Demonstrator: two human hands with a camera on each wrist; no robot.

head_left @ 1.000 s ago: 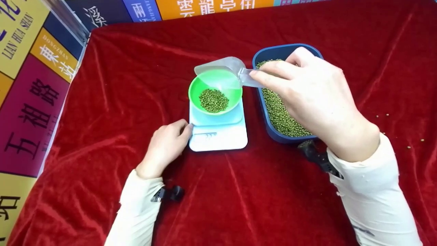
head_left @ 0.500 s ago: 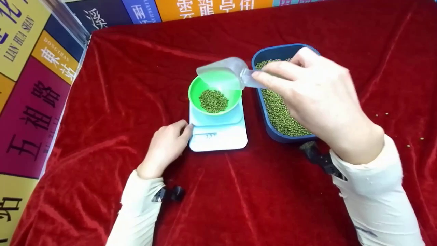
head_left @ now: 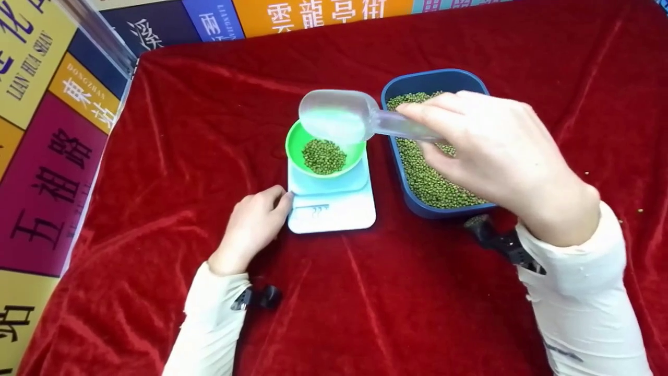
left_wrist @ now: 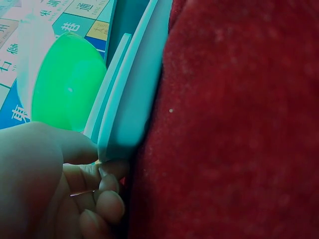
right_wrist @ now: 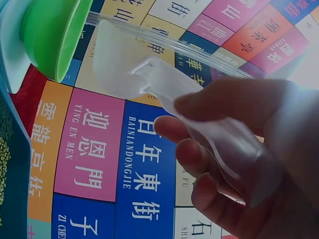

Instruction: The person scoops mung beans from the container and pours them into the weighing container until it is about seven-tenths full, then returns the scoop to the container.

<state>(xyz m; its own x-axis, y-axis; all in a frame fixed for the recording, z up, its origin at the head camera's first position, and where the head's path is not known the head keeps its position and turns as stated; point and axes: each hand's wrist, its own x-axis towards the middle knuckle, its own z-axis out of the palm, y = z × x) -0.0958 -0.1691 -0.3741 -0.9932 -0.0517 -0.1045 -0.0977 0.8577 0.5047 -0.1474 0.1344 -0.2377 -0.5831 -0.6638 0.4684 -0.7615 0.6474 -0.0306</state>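
A clear plastic scoop point(head_left: 339, 112) is held by its handle in my right hand point(head_left: 501, 151). In the right wrist view, the thumb and fingers wrap the handle point(right_wrist: 219, 139). The scoop's head hangs over the back of a green bowl point(head_left: 296, 143), covering part of it. Small green beans point(head_left: 323, 156), like mung beans, lie in the bowl, which sits on a pale blue-and-white kitchen scale point(head_left: 334, 219). My left hand point(head_left: 255, 219) pinches the scale's left edge; in the left wrist view, the thumb is against the scale's edge point(left_wrist: 127, 114) and the fingers curl at its underside.
A blue tub point(head_left: 449, 213) of green beans point(head_left: 436, 183) stands right of the scale, partly under my right hand. A few stray beans point(head_left: 640, 210) lie on the red velvet cloth point(head_left: 323, 313). Boards with printed lettering point(head_left: 52, 156) border the left and back.
The scoop has rolled from steeply tipped to flatter, its opening turning upward. My right hand has turned and shifted slightly right. My left hand stays at the scale.
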